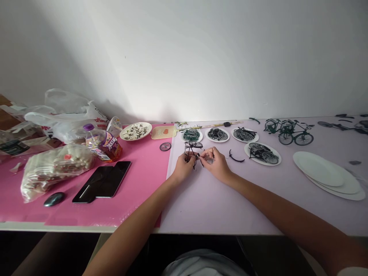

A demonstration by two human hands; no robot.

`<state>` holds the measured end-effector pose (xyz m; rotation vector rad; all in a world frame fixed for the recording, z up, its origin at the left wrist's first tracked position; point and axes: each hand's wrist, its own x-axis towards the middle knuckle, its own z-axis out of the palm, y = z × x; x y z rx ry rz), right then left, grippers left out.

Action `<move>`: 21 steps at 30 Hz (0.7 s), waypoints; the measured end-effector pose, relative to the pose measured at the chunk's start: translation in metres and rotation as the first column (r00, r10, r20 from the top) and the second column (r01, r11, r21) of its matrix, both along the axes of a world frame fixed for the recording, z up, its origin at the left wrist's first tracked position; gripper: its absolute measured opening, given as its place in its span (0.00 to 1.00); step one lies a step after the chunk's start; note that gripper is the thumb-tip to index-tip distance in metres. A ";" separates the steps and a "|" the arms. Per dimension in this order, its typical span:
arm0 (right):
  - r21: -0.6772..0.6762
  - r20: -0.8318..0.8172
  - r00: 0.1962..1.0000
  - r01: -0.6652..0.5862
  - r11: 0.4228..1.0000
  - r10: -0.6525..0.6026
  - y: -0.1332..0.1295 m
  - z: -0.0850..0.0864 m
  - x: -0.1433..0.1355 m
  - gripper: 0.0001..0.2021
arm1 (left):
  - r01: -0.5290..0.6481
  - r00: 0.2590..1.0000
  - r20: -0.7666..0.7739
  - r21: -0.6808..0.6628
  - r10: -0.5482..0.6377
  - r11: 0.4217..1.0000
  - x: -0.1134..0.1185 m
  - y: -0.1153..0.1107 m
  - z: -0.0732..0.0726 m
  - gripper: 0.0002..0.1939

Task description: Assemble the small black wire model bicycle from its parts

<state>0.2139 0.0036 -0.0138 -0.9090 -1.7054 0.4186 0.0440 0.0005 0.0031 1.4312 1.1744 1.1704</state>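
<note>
One small model bicycle (194, 145) is held up just above the worktop (224, 211), the fingers of the left hand (184, 166) gripping its frame. The right hand (215, 160) pinches a small dark part (199, 156) at the bicycle's right side; whether that part is attached is too small to tell. Nearby lie a curved black piece (236, 158) and a loose wheel (165, 146). Farther right stand assembled green bicycles (296, 137), behind stacked white plates (319, 168).

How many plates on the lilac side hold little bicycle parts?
4: the left plate, middle plate and right plate of the back row, plus a nearer plate, right of the right hand.
</note>
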 end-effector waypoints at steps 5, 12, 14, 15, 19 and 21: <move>-0.018 -0.026 0.997 -0.078 0.997 0.077 -0.001 -0.001 -0.002 0.18 | 0.033 0.999 -0.003 0.021 -0.033 0.999 -0.001 0.000 0.000 0.10; -0.080 -0.035 0.999 -0.033 0.996 0.031 -0.001 0.001 0.001 0.18 | 0.061 0.998 0.035 -0.014 -0.061 0.998 -0.003 0.000 0.003 0.12; -0.111 -0.062 0.997 -0.051 0.993 0.045 0.000 0.001 0.002 0.19 | 0.067 0.997 0.044 -0.019 -0.067 0.998 -0.003 -0.001 0.004 0.13; -0.129 -0.080 0.995 -0.063 0.990 0.053 0.000 0.001 0.002 0.19 | 0.071 0.997 0.042 -0.022 -0.071 0.997 -0.003 -0.002 0.004 0.14; -0.174 -0.146 0.987 -0.097 0.980 0.072 0.000 0.000 0.001 0.19 | 0.068 0.997 0.023 -0.032 -0.067 0.997 -0.003 -0.003 0.005 0.15; -0.175 -0.164 0.984 -0.095 0.980 0.066 0.001 -0.001 0.001 0.19 | 0.055 0.998 0.029 -0.032 -0.054 0.998 -0.003 -0.002 0.006 0.15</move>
